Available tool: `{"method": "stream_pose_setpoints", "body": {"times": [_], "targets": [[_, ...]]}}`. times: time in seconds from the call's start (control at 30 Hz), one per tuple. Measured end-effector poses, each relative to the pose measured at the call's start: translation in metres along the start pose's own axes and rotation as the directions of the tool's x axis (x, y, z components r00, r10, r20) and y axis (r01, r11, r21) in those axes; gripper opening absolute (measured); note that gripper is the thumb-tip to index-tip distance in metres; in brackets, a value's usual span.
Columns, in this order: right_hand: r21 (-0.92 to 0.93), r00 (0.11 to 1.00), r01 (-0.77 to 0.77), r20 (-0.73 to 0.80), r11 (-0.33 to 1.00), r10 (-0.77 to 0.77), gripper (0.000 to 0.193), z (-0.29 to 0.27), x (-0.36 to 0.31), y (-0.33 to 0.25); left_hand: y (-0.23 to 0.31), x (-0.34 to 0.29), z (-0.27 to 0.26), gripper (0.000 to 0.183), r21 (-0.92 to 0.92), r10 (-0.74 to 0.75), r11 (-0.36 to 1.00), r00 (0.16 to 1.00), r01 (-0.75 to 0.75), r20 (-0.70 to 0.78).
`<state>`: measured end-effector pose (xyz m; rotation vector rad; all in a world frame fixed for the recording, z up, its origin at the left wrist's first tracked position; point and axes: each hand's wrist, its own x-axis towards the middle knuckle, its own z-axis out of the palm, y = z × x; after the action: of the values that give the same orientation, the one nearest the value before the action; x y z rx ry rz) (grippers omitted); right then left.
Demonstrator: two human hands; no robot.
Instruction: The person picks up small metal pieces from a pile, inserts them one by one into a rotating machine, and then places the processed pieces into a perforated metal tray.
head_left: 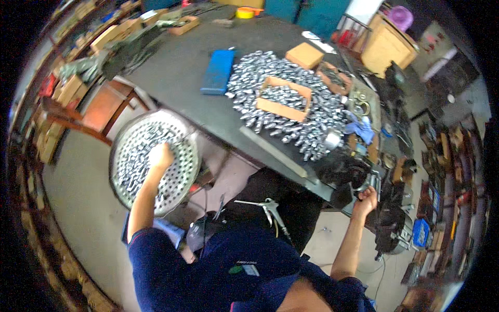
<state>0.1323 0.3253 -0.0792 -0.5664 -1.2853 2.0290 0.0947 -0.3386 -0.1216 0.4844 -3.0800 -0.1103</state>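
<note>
My left hand (161, 156) reaches into a round metal tray (191, 156) with a perforated bottom. Small cylindrical metal parts (130, 164) lie heaped in the tray, mostly left of the hand. The fingers look closed among the parts; what they hold is hidden. On the right, my right hand (367, 200) is closed beside a dark bench machine (343, 174) with bright metal pieces. Whatever its fingers grip is too small to make out. A large pile of shiny metal fittings (249, 93) covers the bench, with an open cardboard box (283, 110) of small parts in its middle.
A blue flat box (218, 72) lies left of the pile on the dark workbench (176, 67). An air blow gun (270, 207) hangs before my torso. A wooden chair (106, 109) stands behind the tray. Loaded shelves line both sides; a blue bin (420, 232) sits at right.
</note>
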Motion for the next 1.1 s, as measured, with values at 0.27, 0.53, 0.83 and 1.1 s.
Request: {"method": "stream_pose_setpoints", "body": {"times": [0.27, 0.53, 0.83, 1.1], "targets": [[0.015, 0.999, -0.035, -0.022, 0.999, 0.035, 0.018, 0.013, -0.014, -0.007, -0.005, -0.021, -0.009, 0.008, -0.129, 0.127, 0.978, 0.961, -0.162, -0.246], [0.014, 0.999, -0.019, -0.043, 1.0, 0.02, 0.017, 0.01, -0.01, -0.004, 0.192, -0.019, -0.114, 0.021, -0.997, 0.564, -0.017, 0.824, 0.076, 0.054], [0.012, 0.998, -0.038, -0.056, 0.999, 0.038, 0.016, 0.013, -0.015, -0.01, 0.35, -0.012, -0.116, 0.011, -0.953, 0.739, -0.27, 0.664, 0.14, -0.111], [-0.031, 0.997, -0.017, -0.074, 0.999, 0.015, 0.016, 0.024, -0.028, -0.02, 0.358, -0.005, -0.11, 0.012, -0.972, 0.792, -0.21, 0.601, 0.101, -0.108]]}}
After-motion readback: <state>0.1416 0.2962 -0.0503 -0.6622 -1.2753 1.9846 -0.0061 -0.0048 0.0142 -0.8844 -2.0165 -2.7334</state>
